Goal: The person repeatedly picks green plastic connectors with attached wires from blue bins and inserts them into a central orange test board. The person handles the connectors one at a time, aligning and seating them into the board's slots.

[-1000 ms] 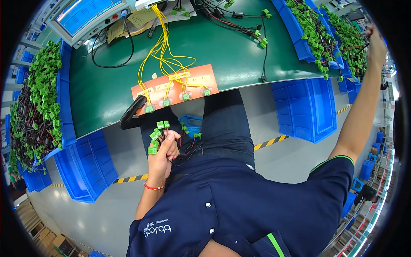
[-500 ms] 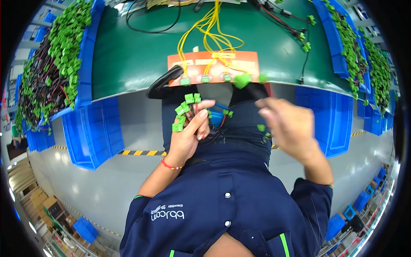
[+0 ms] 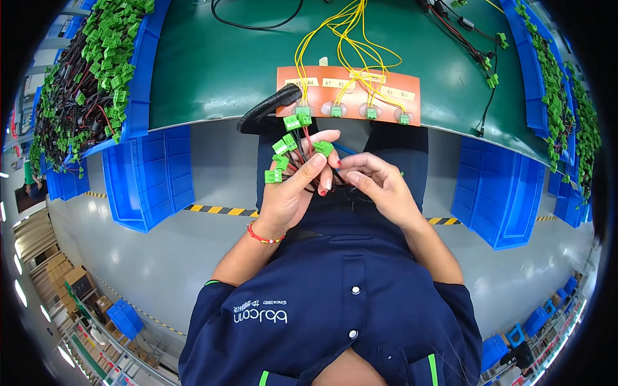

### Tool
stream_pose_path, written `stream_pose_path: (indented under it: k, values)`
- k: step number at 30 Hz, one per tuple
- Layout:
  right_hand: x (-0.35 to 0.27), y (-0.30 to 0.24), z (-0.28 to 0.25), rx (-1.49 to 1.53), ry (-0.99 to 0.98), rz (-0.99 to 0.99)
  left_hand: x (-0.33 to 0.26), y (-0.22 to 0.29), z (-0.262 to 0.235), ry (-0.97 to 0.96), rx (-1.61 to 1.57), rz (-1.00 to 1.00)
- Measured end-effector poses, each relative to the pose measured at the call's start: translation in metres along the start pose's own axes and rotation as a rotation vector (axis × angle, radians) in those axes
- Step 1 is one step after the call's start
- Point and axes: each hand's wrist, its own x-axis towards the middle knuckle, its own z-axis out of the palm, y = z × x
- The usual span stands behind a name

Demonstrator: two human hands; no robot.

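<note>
My left hand [image 3: 290, 196] is closed around a bundle of thin black and red cables whose green plug connectors [image 3: 284, 144] fan out above the thumb. One more green connector [image 3: 323, 148] sticks up by its fingers. Close beside it, my right hand [image 3: 384, 188] has thumb and fingers pinched at the dark cables, partly hidden. Beyond both hands, an orange board [image 3: 354, 114] lies at the table's near edge. Green sockets [image 3: 371, 113] line its front, with yellow wires [image 3: 347, 48] running from them. A black strap-like piece [image 3: 267, 108] lies at its left end.
The green table [image 3: 212, 83] carries a black cable [image 3: 257, 27] and connector cables [image 3: 460, 38] at the back right. Blue bins of green-tipped cables [image 3: 116, 48] stand left and right. Blue crates [image 3: 151, 180] sit below the table's edge on both sides.
My right hand has moved left from the board's right side to meet my left hand. A green connector now stands by the left fingers. The view has shifted slightly.
</note>
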Motion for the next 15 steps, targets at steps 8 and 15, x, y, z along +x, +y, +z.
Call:
stream_pose_path:
  k: [8,15]
  values:
    - [0.012,0.011,0.014,0.369,0.035,0.097,-0.011,-0.005,-0.004,0.033,0.257,0.041]
    - [0.004,-0.01,0.019,-0.153,0.228,-0.307,-0.009,0.0,-0.009,0.157,0.132,0.075]
